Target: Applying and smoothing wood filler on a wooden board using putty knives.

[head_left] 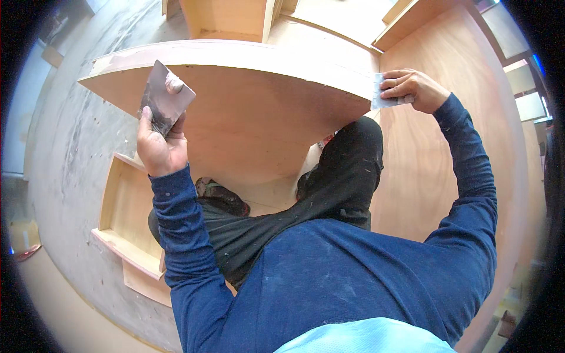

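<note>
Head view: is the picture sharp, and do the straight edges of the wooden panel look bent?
Head view: sharp in the middle, with the left hand and its putty-smeared scraper clear; the wooden panel edge bows from fisheye distortion; dark vignette rings the rim; light is soft and even, with no strong glare; the right hand is in focus.

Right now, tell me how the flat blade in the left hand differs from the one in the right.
The wide grey-brown flat blade in the left hand is held up off the curved plywood panel and carries a lump of filler. The pale flat blade under the right hand looks smaller and presses against the panel's edge.
</note>
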Demonstrator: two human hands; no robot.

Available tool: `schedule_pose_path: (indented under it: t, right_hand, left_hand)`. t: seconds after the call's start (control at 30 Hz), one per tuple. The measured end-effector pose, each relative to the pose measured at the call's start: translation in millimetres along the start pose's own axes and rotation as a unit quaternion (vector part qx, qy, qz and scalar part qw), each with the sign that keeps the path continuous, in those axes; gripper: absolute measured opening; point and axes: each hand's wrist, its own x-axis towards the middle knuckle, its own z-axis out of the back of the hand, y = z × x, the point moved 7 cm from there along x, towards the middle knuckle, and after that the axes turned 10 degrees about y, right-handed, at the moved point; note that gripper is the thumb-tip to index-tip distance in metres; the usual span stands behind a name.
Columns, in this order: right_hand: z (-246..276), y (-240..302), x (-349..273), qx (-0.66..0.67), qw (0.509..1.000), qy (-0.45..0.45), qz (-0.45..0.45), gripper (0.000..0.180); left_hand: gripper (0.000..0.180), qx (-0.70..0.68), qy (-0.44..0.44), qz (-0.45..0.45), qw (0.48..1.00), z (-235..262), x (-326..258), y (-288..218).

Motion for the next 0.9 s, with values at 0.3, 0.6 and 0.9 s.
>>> schedule_pose_path:
  t: [0.3, 0.6, 0.9]
  right_hand:
    - [1, 71, 54, 0.251, 0.917, -0.309, 0.013, 0.043]
    - [-27, 193, 183, 0.357, 0.815, -0.437, 0.137, 0.047]
    - [-46, 211, 263, 0.325, 0.84, -0.405, 0.16, 0.046]
  left_hand:
    - [0.026, -0.045, -0.026, 0.154, 0.987, -15, -27, 55]
    - [0.028, -0.01, -0.038, 0.12, 0.992, -15, -58, 46]
    - [0.024, -0.037, -0.072, -0.148, 0.986, 45, -46, -43]
